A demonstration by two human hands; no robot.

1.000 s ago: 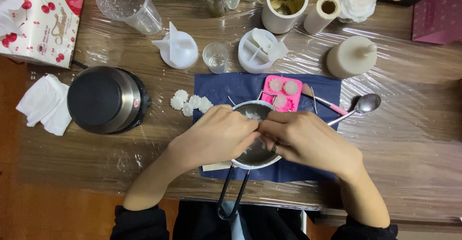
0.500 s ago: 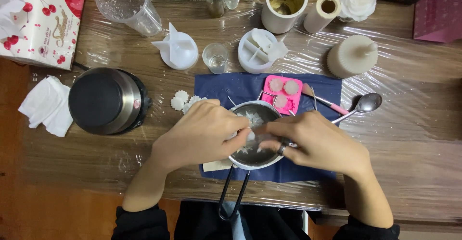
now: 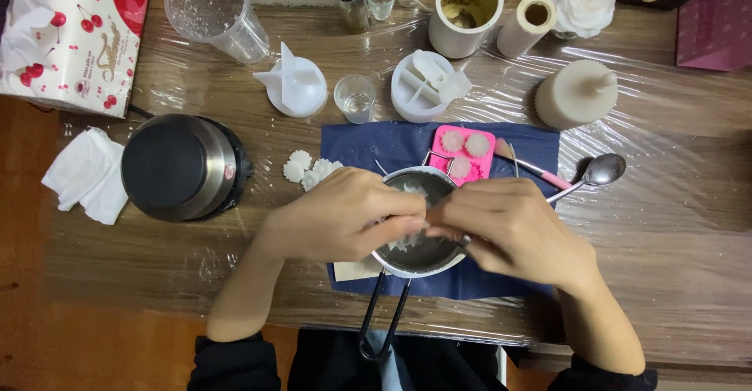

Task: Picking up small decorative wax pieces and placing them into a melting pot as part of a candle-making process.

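Both hands meet over a small metal pot (image 3: 419,254) that sits on a dark blue cloth (image 3: 392,144) near the front edge of the table (image 3: 674,226). The left hand (image 3: 341,215) comes in from the left, palm down, with its fingers curled and its fingertips pinched narrow against those of the right hand (image 3: 513,230). The right hand reaches in from the right, also curled, its fingers drawn together at the same spot above the pot's middle. Whatever the fingertips pinch is too small and too covered to make out. White flakes (image 3: 403,244) lie inside the pot, mostly hidden under the hands. The pot's wire handle (image 3: 384,320) points toward the person. A pink mould (image 3: 464,152) lies just behind the pot, its near edge covered by the rim. A spoon (image 3: 599,173) lies to the right, its handle running under the right hand.
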